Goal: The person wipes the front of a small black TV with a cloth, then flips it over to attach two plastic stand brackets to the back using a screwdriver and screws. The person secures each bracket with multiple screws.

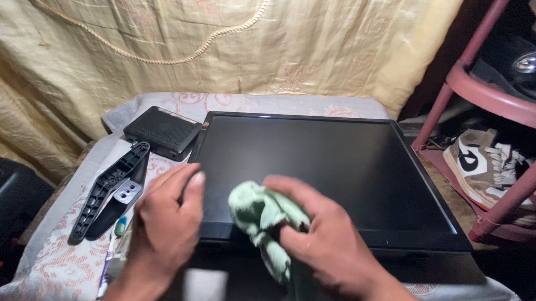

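Green cloth bunched on near edge of flat monitor lying screen-up, long axis left-right; right hand closed around cloth, nearer; left hand flat, fingers loosely spread, holding nothing, pressing monitor's near-left corner; black stand arm well left.

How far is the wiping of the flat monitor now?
Already done: the monitor lies face up on the patterned cloth, its black stand part lying off to the side. In hand: the right hand presses a green rag near the front edge; the left hand steadies that edge. Whether any dirt is left, I cannot tell.
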